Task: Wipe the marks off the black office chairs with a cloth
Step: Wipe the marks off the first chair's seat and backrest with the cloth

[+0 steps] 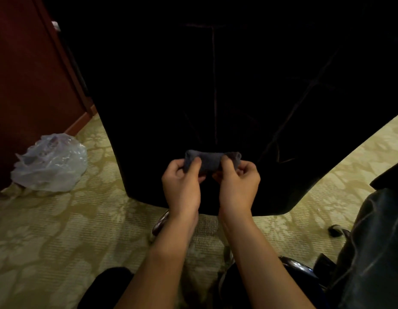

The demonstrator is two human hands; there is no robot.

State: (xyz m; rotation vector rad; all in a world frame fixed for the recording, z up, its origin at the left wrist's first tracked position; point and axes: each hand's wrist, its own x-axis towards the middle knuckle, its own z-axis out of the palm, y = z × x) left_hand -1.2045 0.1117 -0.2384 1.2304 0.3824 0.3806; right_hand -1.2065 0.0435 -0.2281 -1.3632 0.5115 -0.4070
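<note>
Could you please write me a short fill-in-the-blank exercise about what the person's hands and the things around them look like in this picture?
1. The left hand and right hand together hold a folded ____ between them.
2. Directly behind the cloth stands the back of a ____ office chair.
3. The clear plastic bag lies on the patterned ____, to the person's left.
4. The cloth is held by ____ hands.

Missing words: cloth; black; carpet; both

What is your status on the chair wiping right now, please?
Both hands, left and right, grip folded cloth. Cloth just before black chair back; contact unclear. Nothing between them.
</note>
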